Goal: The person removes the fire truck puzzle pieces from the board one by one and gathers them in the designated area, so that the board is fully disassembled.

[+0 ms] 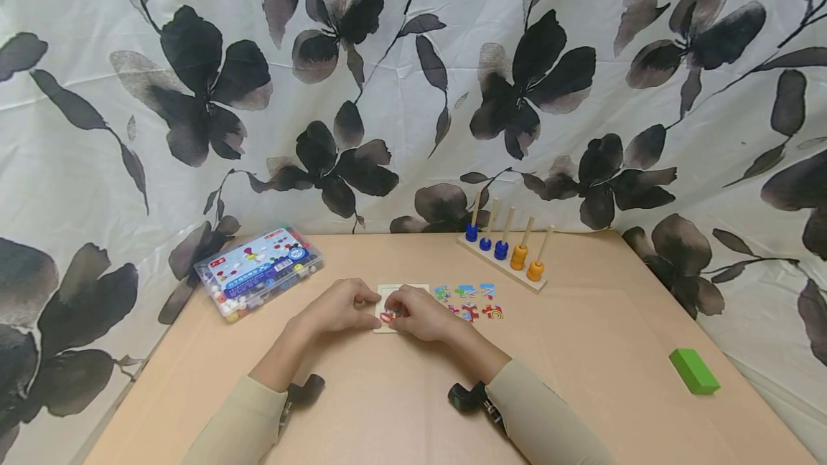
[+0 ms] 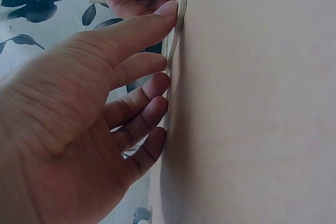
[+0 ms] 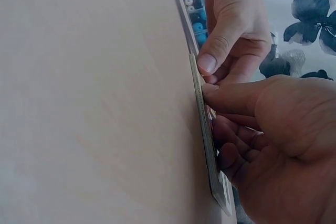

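Observation:
A small pale puzzle board (image 1: 384, 290) lies flat on the table between both hands. My left hand (image 1: 342, 307) is at its left side, thumb and fingertips touching the edge; the left wrist view shows these fingers (image 2: 142, 100) only gently bent. Over the board's right part, my right hand (image 1: 420, 313) has its fingers curled down and pinches a reddish puzzle piece (image 1: 388, 317) against the surface. That piece is mostly hidden by the hand. In the right wrist view the right thumb (image 3: 210, 88) rests at the board's near rim (image 3: 203, 124).
Several colourful loose puzzle pieces (image 1: 466, 291) lie right of the board. Behind them stands a peg stacker (image 1: 504, 264) with blue and orange beads. A clear bead box (image 1: 258, 271) sits at the back left, and a green block (image 1: 694, 372) lies near the right edge.

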Demonstrator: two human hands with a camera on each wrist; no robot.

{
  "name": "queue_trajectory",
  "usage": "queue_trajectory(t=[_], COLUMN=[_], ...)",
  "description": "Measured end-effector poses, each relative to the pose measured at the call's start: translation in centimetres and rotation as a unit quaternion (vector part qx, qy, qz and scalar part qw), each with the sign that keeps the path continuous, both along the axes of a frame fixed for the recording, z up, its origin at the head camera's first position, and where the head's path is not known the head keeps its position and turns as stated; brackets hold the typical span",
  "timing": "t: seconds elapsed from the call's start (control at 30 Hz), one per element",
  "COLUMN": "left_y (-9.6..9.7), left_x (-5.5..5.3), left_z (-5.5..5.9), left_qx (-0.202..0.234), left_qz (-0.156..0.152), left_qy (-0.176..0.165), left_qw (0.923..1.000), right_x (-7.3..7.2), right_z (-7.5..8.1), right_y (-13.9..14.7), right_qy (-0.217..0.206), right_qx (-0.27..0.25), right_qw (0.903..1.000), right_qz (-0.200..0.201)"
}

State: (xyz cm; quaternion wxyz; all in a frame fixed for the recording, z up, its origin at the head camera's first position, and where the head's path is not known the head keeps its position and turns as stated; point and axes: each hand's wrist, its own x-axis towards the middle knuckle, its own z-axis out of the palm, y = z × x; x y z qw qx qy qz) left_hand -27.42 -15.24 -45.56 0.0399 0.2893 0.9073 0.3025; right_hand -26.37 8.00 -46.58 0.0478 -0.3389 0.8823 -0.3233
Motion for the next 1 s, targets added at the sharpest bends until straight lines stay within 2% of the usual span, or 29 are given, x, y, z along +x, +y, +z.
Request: queue_trajectory(t=[0.2, 0.47, 0.67, 1.0], left_y=[-0.03, -0.14, -0.06, 0.09], left_x=[0.01, -0.13, -0.07, 0.08], left_z=[0.02, 0.0, 0.05, 0.15], left_qx=[0.002, -0.005, -0.007, -0.009], left_qz=[-0.001, -0.006, -0.006, 0.007], left_qy=[-0.001, 0.007, 0.008, 0.002], left_qw=[1.0, 0.9999, 0.9999, 0.9999], right_x=[-0.02, 0.04, 0.06, -0.01], right_z=[-0.04, -0.17, -0.22, -0.07], right_y=[-0.07, 0.08, 0.15, 0.33], right_qy=[-0.024, -0.022, -0.036, -0.06], right_qx=[-0.025, -0.036, -0.041, -0.074], right_qw=[0.9994, 0.9991, 0.9985, 0.9954], right_qz=[-0.008, -0.005, -0.009, -0.008])
